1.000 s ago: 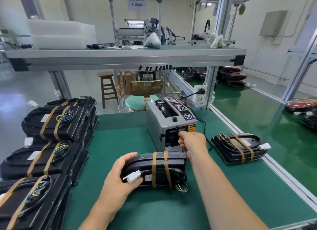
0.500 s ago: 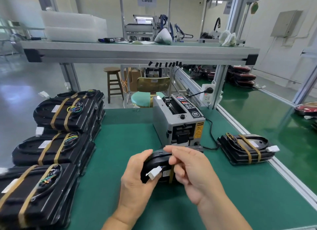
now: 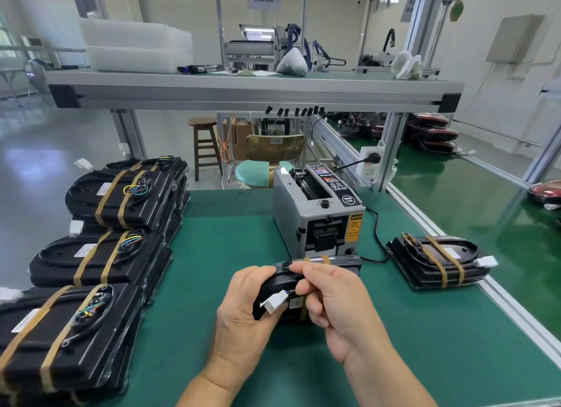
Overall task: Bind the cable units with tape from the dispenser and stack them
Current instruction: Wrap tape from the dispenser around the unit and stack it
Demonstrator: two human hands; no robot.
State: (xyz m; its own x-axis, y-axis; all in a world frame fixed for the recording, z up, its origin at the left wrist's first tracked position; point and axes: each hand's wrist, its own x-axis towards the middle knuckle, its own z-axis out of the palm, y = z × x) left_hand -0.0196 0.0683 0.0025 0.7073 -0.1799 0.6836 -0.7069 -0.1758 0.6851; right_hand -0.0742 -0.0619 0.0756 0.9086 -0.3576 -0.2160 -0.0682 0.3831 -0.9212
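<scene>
A black cable unit (image 3: 285,280) with brown tape bands stands tilted on the green mat in front of the grey tape dispenser (image 3: 315,215). My left hand (image 3: 246,312) grips its left end, thumb near the white connector (image 3: 274,304). My right hand (image 3: 337,303) lies over the unit's front with curled fingers pinching the thin cable just right of the connector. Whether a tape strip is under the fingers I cannot tell. Stacks of taped units (image 3: 100,255) fill the left side. One more taped unit (image 3: 437,261) lies to the right.
The dispenser's black power cord (image 3: 376,233) runs to a socket (image 3: 372,163) on the aluminium post. An overhead shelf (image 3: 255,91) spans the bench. A stool (image 3: 206,145) and a chair (image 3: 270,160) stand behind the table. A metal rail (image 3: 498,297) borders the mat on the right.
My right hand left the dispenser's outlet and came back onto the unit. The unit was tipped up from lying flat, and both hands hold it now.
</scene>
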